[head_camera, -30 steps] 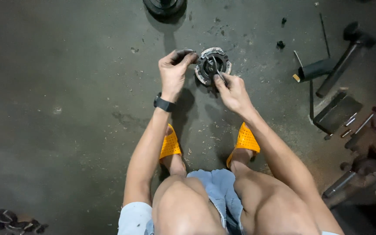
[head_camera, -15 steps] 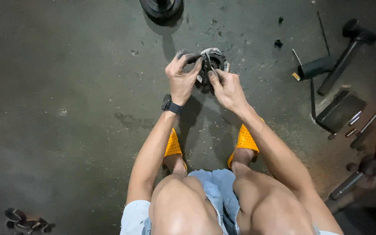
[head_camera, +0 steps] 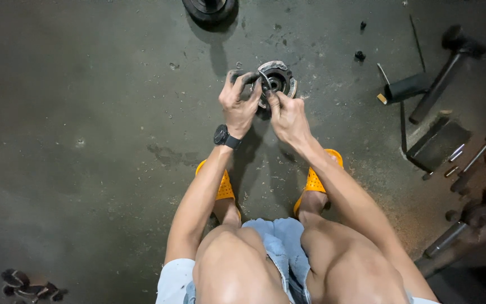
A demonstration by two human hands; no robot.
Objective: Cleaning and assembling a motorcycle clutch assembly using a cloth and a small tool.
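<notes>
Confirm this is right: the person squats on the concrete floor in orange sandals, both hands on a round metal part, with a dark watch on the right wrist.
Not quite: the head view shows the dark watch on the left wrist, not the right. The rest holds: the left hand and right hand both grip the round metal part, and the person squats on the concrete floor in orange sandals.

floor (head_camera: 85,112): dark stained concrete, dusty and scuffed
top edge: black round part (head_camera: 209,8)
right side: black tube (head_camera: 409,87), long-handled hammer (head_camera: 451,62), flat dark metal block (head_camera: 437,143), thin rods (head_camera: 465,157), two small black bits (head_camera: 360,55)
lower left corner: small dark parts (head_camera: 29,284)
centre: orange sandals (head_camera: 220,186)
</notes>
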